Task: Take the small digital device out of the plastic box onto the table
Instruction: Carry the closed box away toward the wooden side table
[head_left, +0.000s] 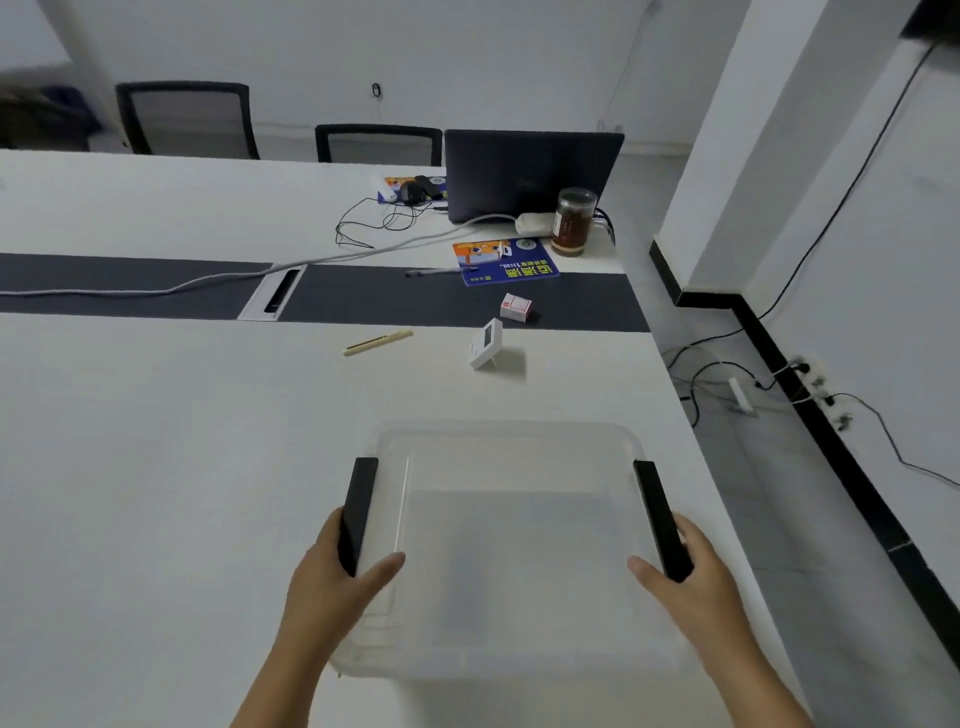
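While the small digital device (487, 344) stands propped on its little kickstand out on the tabletop (156, 441), at about twelve o'clock from the plastic box (511, 551) and well apart from it, the left hand (332, 577) and right hand (691, 577) each wrap a black side handle, at nine and three o'clock. The box looks empty, so the job seems done. I'd judge the device light, rigid, smooth-cased and easily tipped: pinch its two side edges, off the screen.
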